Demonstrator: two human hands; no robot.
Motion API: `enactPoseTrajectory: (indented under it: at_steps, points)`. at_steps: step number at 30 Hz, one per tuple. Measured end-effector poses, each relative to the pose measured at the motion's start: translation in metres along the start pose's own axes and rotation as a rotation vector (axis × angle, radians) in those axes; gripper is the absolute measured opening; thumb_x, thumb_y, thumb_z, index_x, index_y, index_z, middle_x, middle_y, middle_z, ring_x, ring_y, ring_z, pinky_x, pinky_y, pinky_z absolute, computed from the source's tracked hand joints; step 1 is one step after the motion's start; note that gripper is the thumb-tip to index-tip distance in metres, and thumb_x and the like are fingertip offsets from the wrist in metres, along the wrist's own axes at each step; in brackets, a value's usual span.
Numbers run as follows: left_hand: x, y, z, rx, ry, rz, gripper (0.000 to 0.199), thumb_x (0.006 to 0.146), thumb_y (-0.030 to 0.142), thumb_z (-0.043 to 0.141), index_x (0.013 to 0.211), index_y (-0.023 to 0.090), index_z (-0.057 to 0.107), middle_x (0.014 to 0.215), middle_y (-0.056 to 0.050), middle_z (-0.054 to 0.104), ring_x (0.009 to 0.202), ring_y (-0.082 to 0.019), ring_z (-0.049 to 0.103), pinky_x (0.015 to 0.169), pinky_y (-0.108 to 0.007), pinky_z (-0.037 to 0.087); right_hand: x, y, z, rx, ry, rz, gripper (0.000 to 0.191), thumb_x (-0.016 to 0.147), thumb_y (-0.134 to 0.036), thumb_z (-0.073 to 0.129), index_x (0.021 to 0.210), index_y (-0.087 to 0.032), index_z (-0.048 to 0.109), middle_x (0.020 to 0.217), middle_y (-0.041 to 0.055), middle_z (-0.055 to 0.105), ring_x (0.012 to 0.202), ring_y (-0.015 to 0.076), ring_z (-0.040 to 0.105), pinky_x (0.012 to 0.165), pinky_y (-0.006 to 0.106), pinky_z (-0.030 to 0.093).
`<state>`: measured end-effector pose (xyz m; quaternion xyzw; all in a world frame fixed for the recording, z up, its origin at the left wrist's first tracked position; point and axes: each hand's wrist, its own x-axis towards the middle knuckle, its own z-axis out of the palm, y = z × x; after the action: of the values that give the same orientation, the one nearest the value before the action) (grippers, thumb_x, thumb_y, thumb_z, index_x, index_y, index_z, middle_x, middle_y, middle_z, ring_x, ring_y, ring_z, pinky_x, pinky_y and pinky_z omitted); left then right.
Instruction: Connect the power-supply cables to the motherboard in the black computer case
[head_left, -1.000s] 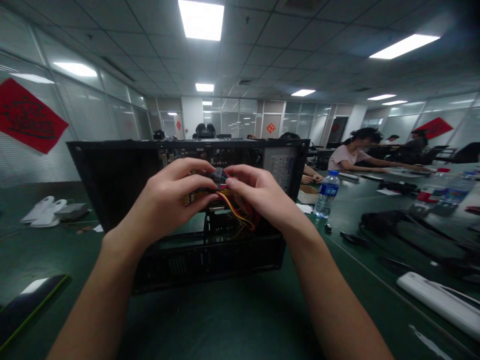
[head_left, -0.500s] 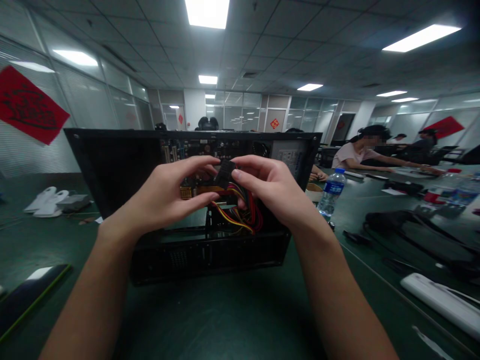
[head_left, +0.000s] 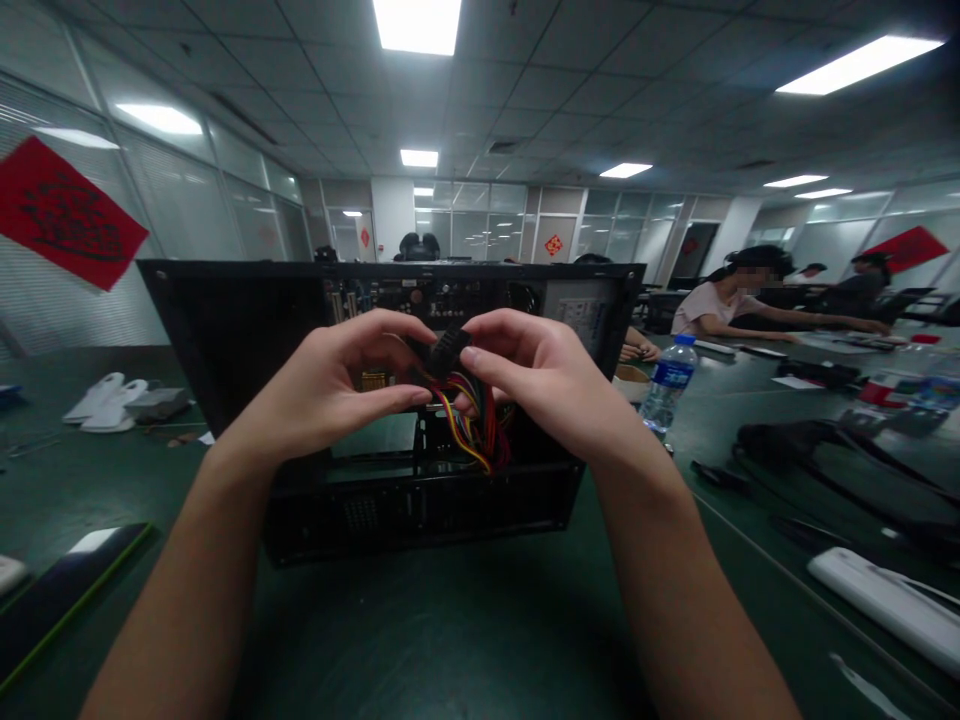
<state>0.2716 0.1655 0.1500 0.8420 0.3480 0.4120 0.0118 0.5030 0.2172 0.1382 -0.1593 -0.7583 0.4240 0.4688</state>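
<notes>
A black computer case (head_left: 225,270) stands open on the green table, its inside facing me. In front of its opening, my right hand (head_left: 532,375) pinches a black cable connector (head_left: 448,350) between thumb and fingers. Red, yellow and black wires (head_left: 480,425) run down from the connector into the case. My left hand (head_left: 352,375) is beside the connector on the left, thumb and fingers apart, with the fingertips close to it. Whether those fingertips touch the connector or wires is unclear. Behind the hands, part of a circuit board (head_left: 405,295) shows in the case.
Right of the case stands a water bottle (head_left: 670,383). Black straps (head_left: 810,450) and a white power strip (head_left: 877,605) lie farther right. At the left are white objects (head_left: 105,400) and a dark flat device (head_left: 67,590). A person (head_left: 724,305) sits at the right.
The connector has tilted, and its wires now hang below it, bunched nearer the middle. My left hand has shifted slightly. The whole view has moved a little.
</notes>
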Motion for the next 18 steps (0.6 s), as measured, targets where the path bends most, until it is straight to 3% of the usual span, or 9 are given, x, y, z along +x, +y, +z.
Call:
enactPoseTrajectory:
  at_steps: [4, 9, 18]
  points:
    - [0.001, 0.001, 0.005, 0.061, 0.068, -0.004, 0.054, 0.084, 0.046, 0.081, 0.13, 0.021, 0.067, 0.093, -0.005, 0.079, 0.083, -0.02, 0.077, 0.073, -0.026, 0.062, -0.001, 0.0, 0.0, -0.076, 0.007, -0.022, 0.027, 0.09, -0.032, 0.073, 0.113, -0.017, 0.071, 0.099, 0.0058, 0.075, 0.092, 0.0188, 0.07, 0.073, 0.029, 0.06]
    - [0.003, 0.004, 0.014, 0.192, 0.101, 0.079, 0.053, 0.087, 0.044, 0.079, 0.133, 0.022, 0.067, 0.093, -0.004, 0.08, 0.082, -0.018, 0.076, 0.078, -0.026, 0.06, 0.0, 0.002, -0.003, -0.119, 0.017, -0.023, 0.031, 0.092, -0.034, 0.07, 0.118, -0.018, 0.075, 0.099, 0.0067, 0.078, 0.096, 0.0221, 0.071, 0.082, 0.036, 0.061]
    - [0.002, 0.001, 0.015, 0.343, 0.05, 0.153, 0.053, 0.092, 0.043, 0.074, 0.139, 0.021, 0.064, 0.086, -0.002, 0.078, 0.07, -0.013, 0.071, 0.072, -0.021, 0.056, -0.002, 0.002, 0.002, -0.192, -0.053, -0.089, 0.028, 0.097, -0.027, 0.061, 0.117, -0.018, 0.077, 0.095, 0.0048, 0.077, 0.097, 0.0237, 0.072, 0.087, 0.039, 0.06]
